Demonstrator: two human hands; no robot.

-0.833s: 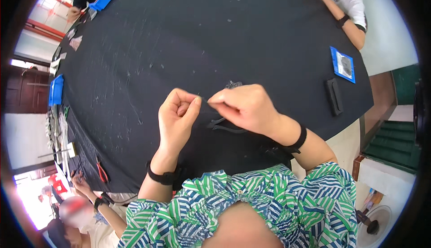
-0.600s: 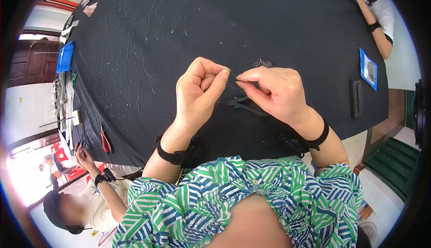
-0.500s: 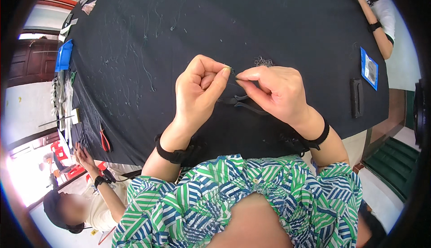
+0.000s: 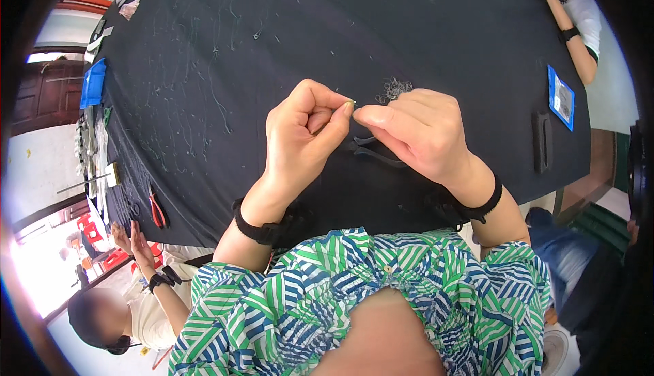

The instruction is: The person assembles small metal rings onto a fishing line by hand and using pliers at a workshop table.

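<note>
My left hand [image 4: 303,134] is closed in a pinch, thumb against forefinger, on a thin green thread whose tip barely shows. Close against it, my right hand [image 4: 422,127] pinches at the same strand with thumb over curled fingers; the held part is mostly hidden. Just beyond the right hand lies a small heap of thin curved metal pieces [image 4: 394,88], like tiny hooks or rings. Partly under that hand, dark-handled pliers [image 4: 378,156] rest on the black cloth [image 4: 327,202].
Fine threads [image 4: 219,97] trail over the cloth at left. Red-handled pliers [image 4: 158,211] lie near a co-worker's hands [image 4: 136,243]. At right are a blue packet [image 4: 561,100] and a black block [image 4: 541,143]. Another person's arm [image 4: 572,42] reaches in at far right.
My right hand has moved slightly up and closer to my left fingertips, its fingers more curled. The co-worker's hands at left have come together. Someone in blue has appeared at lower right.
</note>
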